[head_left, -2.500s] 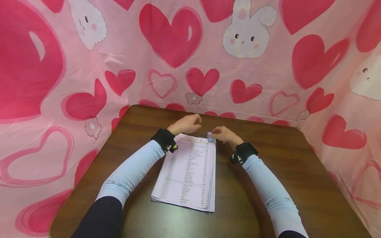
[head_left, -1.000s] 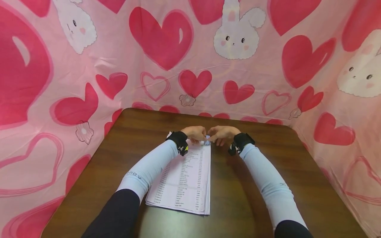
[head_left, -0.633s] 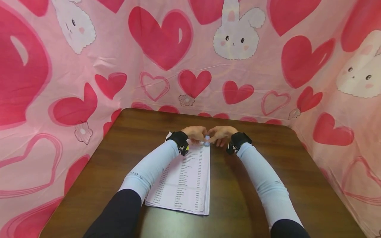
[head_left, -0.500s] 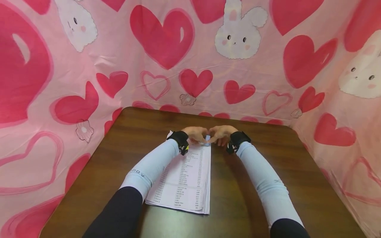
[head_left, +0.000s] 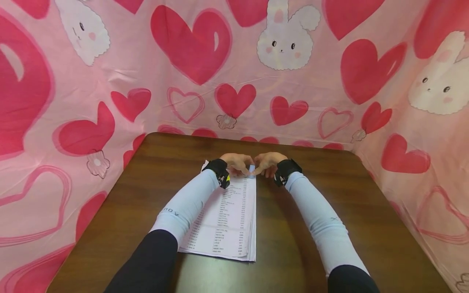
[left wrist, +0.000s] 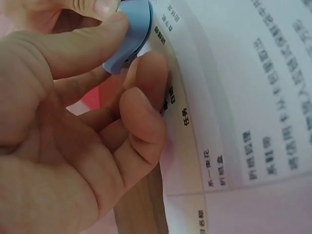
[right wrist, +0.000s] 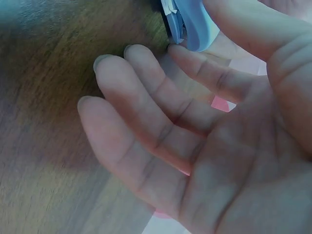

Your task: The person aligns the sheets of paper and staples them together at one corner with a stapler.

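A stack of printed paper sheets [head_left: 230,217] lies on the table, and a small blue stapler [head_left: 252,168] sits at its far right corner. My left hand [head_left: 237,162] pinches the stapler between thumb and index finger; the left wrist view shows that thumb lying on the stapler's curved blue top [left wrist: 135,30], its other fingers bent beside the paper edge. From the other side my right hand [head_left: 268,163] pinches it too. In the right wrist view the thumb is above the stapler [right wrist: 195,24], the index fingertip is beneath it, and the remaining fingers are loosely bent over the table.
The brown wooden table [head_left: 311,203] extends around the stack on every side. Behind it hangs a pink curtain [head_left: 253,101] with hearts and rabbits. Black wrist bands [head_left: 217,171] with cameras sit over pale blue sleeves.
My left hand has come down from beyond the sheets' top edge to the stapler and joined the right hand there. Since then both hands have stayed nearly still; the head view has shifted slightly.
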The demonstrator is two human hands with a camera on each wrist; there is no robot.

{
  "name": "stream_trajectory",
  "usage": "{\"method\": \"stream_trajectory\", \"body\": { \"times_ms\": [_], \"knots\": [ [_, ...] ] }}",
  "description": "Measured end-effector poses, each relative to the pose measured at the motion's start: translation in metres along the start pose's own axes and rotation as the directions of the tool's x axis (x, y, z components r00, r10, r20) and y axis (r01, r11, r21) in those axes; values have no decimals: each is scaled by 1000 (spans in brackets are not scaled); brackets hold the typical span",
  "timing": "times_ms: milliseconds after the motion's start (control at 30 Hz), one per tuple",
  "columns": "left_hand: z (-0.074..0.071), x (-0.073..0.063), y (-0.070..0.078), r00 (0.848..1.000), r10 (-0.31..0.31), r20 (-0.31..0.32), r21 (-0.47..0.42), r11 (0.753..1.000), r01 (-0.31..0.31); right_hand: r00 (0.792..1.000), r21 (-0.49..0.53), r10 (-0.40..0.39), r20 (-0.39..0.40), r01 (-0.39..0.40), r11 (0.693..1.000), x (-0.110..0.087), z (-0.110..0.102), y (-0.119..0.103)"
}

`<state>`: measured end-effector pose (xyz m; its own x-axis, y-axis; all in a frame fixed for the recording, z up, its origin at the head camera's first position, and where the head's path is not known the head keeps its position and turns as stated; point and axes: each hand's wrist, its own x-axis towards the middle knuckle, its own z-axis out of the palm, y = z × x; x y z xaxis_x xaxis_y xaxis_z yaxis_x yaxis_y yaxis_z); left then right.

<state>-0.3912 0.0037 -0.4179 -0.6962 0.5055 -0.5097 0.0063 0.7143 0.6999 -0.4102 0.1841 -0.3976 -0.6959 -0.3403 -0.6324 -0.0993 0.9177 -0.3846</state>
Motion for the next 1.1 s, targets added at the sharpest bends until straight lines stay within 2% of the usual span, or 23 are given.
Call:
{"method": "stream_trajectory", "body": {
  "times_ms": [200,400,500,600,733,800,1000,1100],
  "knots": [
    [0,-4,7,1000,1,-24,69,998,1,1000,-4,0,-8,0,1000,-3,-1,-3],
    [-3,-6,12,996,-44,-79,76,996,50,999,-13,-13,-33,13,1000,-7,0,-7],
    [-3,-6,12,995,-53,-89,87,994,61,999,-10,-15,-41,14,1000,-7,2,-8],
    [-1,-5,11,996,-42,-80,113,992,51,999,-35,-16,-45,14,999,-7,5,-9],
    [3,-6,10,994,-27,-104,136,990,41,998,-55,-20,-66,16,998,-6,6,-11],
    [5,-7,9,991,-31,-127,135,990,48,997,-49,-21,-70,17,999,-6,7,-11],
    [9,-10,7,989,-62,-137,84,994,74,999,-19,1,-53,-2,1000,-9,10,-8],
    [11,-9,5,989,-39,-140,115,992,55,997,-20,-11,-71,10,1000,-9,12,-4]
  ]
}}
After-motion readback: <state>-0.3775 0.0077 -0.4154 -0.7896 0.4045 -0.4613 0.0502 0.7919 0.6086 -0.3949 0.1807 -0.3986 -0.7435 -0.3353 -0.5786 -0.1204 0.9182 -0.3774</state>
